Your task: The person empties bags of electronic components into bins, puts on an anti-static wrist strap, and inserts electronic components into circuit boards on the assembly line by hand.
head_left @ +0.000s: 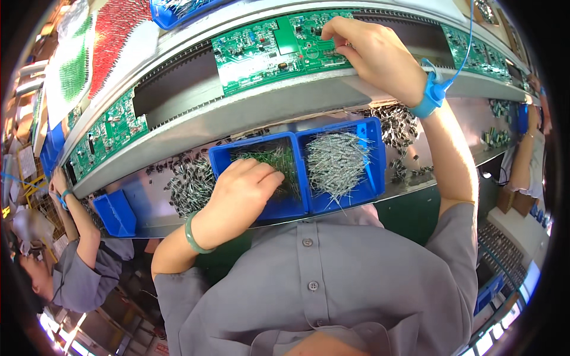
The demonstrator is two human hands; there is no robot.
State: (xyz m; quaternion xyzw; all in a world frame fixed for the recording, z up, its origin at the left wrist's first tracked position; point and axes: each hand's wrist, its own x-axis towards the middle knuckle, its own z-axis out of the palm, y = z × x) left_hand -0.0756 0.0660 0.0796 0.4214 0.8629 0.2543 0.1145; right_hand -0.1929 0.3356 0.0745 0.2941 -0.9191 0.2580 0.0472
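Observation:
My right hand (377, 53) is over the right part of a green circuit board (255, 65), thumb and forefinger bent together close to its surface. Anything between those fingertips is too small to make out. A blue wrist strap (428, 104) with a cord circles that wrist. My left hand (240, 193) reaches into a blue bin (218, 159) of thin green-leaded components (282, 157), fingers curled and their tips partly hidden. Joined to its right side, a second blue bin (375, 157) holds a heap of pale components with wire leads (335, 160).
Other circuit boards (110, 133) sit along the metal track (267, 107). Loose dark capacitors (193, 185) lie left of the bins, more (396, 126) to the right. A blue tray (116, 213) stands farther left. A co-worker's hand (58, 181) is at the far left, another person's arm (527, 136) far right.

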